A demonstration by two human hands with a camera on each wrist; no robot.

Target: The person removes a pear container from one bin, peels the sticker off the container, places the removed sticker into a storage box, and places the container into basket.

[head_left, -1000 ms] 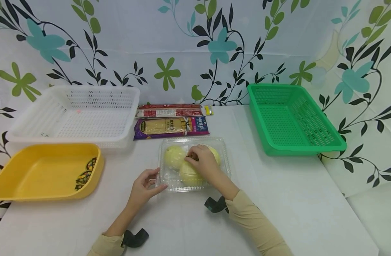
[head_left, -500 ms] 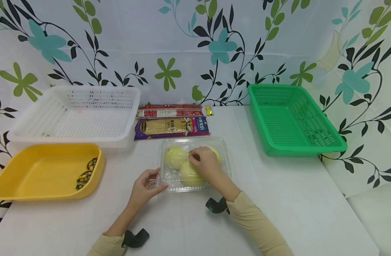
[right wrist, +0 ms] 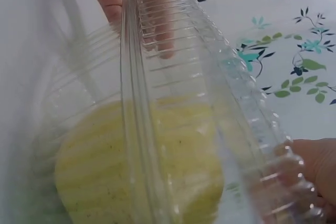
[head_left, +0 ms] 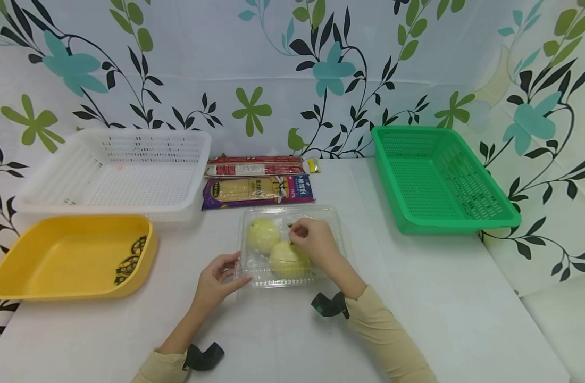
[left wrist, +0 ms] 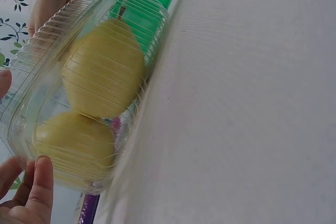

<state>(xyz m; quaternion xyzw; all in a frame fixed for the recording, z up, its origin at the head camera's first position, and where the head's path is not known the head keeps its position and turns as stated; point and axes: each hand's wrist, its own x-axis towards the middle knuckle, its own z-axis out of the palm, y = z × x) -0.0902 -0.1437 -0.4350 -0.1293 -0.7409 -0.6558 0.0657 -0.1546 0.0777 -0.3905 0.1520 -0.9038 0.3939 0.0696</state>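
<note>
A clear lidded plastic box (head_left: 254, 277) holds yellow-green pears, one at the left (head_left: 264, 235) and one at the front (head_left: 287, 259). My left hand (head_left: 219, 279) holds the box's front left corner, thumb on the front edge and fingers along the side. Over the lid, my right hand (head_left: 316, 239) has thumb and fingertips together on a small dark label-like piece (head_left: 292, 243), mostly covered by the fingers. That hand also hides the box's right back area. The left wrist view shows a stemmed pear (left wrist: 105, 69) through the ribbed wall.
At the left, a yellow tray (head_left: 58, 260) with dark patterned labels (head_left: 127, 266) stands before a white basket (head_left: 144, 186). Behind the box lie a purple noodle pack (head_left: 254, 191), red packs (head_left: 254, 167) and a small yellow packet (head_left: 314, 165). A green basket (head_left: 445, 181) stands right.
My right hand has shifted a little to the right over the lid, fingertips still together. The left hand and the box stay in place.
</note>
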